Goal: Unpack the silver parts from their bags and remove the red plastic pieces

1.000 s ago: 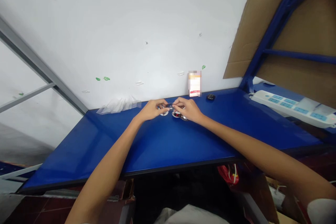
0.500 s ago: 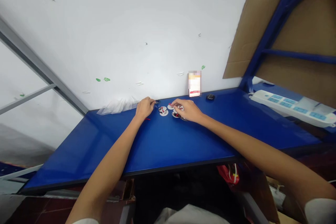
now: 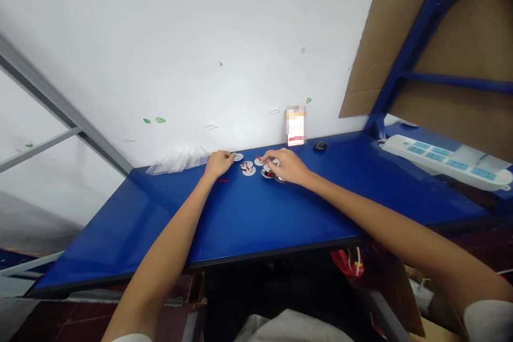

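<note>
My left hand (image 3: 219,164) is at the back of the blue table, thumb and fingers pinched at the edge of a small white disc (image 3: 239,157). Just right of it lie overlapping white discs (image 3: 249,169) with red and metallic parts on them. My right hand (image 3: 292,166) is bent over a further cluster of white and dark discs (image 3: 267,173). Its fingertips are closed near a white disc (image 3: 258,162) with a red piece on it; whatever they pinch is too small to make out. A thin red piece (image 3: 223,180) lies below my left hand.
Clear plastic bags (image 3: 178,161) lie at the back left against the wall. A phone with a lit screen (image 3: 296,129) leans on the wall, with a small black object (image 3: 320,146) beside it. A white power strip (image 3: 444,163) is at the right.
The disc at my left fingertips now shows its white face, where a dark shape was seen before. My right hand stays over the discs. The view has shifted slightly.
</note>
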Available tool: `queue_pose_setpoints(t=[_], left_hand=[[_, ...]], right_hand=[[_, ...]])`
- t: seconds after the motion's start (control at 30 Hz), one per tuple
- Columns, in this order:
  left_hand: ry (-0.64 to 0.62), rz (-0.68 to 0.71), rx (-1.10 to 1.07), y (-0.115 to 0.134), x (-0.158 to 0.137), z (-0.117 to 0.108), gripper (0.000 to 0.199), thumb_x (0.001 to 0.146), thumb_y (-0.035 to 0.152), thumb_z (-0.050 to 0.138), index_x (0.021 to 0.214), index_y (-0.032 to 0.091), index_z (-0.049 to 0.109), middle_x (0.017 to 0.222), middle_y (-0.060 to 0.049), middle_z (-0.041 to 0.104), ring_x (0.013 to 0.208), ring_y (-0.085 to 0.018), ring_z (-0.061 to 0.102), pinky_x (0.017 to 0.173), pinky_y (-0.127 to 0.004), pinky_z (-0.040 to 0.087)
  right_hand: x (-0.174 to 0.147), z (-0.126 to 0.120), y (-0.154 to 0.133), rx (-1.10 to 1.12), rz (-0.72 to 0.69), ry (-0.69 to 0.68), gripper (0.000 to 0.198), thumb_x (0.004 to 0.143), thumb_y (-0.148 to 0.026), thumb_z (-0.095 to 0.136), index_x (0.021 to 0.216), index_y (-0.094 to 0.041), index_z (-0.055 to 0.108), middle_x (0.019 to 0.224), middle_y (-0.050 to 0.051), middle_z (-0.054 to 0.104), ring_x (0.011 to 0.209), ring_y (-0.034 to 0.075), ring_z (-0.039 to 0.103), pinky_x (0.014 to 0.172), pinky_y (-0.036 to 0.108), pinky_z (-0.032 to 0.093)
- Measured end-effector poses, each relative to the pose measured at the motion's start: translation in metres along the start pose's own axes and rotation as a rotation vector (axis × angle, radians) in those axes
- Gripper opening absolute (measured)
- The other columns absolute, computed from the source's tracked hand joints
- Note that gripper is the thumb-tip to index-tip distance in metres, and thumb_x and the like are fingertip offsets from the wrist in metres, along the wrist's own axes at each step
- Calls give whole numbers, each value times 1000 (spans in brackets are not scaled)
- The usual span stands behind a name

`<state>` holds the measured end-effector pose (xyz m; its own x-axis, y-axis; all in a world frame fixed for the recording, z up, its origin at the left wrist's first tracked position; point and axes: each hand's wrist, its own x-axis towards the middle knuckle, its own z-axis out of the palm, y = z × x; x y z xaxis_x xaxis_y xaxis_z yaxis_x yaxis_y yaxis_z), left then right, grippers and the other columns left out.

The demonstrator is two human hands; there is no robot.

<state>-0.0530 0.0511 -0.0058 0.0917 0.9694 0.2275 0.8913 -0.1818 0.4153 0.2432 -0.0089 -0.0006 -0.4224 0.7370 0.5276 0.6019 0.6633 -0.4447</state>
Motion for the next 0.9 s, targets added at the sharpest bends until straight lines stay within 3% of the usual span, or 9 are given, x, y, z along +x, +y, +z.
queue_pose_setpoints(t=[0.13, 0.27, 0.4, 0.47, 0.57, 0.7, 0.9], left_hand=[[-14, 131, -71, 6, -7, -12, 42, 99, 51, 55, 78, 20, 76, 66, -3, 67, 64, -19, 56, 66, -31, 36], [-181, 357, -180, 16, -14, -14, 34, 93, 48, 68, 110, 23, 82, 95, -4, 79, 79, -20, 66, 75, -29, 46], [-149, 456, -137, 27, -16, -5, 25, 93, 39, 66, 102, 22, 83, 103, -7, 80, 81, -20, 68, 81, -32, 51], [-83, 445, -194, 34, -18, -3, 23, 94, 38, 66, 96, 22, 82, 99, -7, 80, 82, -21, 70, 82, -33, 52], [-14, 324, -483, 46, -24, -4, 27, 96, 43, 66, 98, 19, 78, 93, -7, 80, 75, -19, 71, 70, -31, 54], [-27, 229, -866, 68, -35, -7, 38, 93, 53, 73, 103, 16, 73, 92, -9, 79, 74, -20, 73, 59, -28, 54], [-78, 212, -1008, 91, -48, 0, 45, 85, 56, 83, 100, 15, 75, 92, -10, 79, 81, -22, 76, 61, -29, 58]], right_hand=[[0, -1, 1, 7, 11, 0, 22, 100, -17, 61, 104, -28, 80, 102, -1, 85, 94, 22, 76, 90, 32, 54], [0, 0, 1, 18, 12, -2, 21, 100, -19, 62, 105, -28, 80, 101, -1, 85, 92, 21, 76, 91, 32, 54], [-1, 0, 1, 32, 13, -1, 21, 100, -19, 62, 104, -28, 81, 101, 0, 85, 90, 21, 77, 88, 31, 55], [-1, -1, 0, 32, 16, -1, 22, 100, -18, 62, 104, -28, 81, 100, -1, 85, 89, 21, 77, 88, 31, 56], [0, -1, -2, 68, 32, 6, 22, 99, -18, 62, 106, -28, 80, 100, 0, 85, 91, 21, 78, 89, 32, 57], [1, -1, -8, 271, 80, 76, 20, 101, -28, 65, 117, -27, 77, 107, 3, 84, 99, 22, 79, 91, 33, 60], [0, -5, -10, 314, 66, 166, 19, 102, -36, 67, 115, -27, 78, 108, 3, 83, 100, 24, 78, 92, 34, 59]])
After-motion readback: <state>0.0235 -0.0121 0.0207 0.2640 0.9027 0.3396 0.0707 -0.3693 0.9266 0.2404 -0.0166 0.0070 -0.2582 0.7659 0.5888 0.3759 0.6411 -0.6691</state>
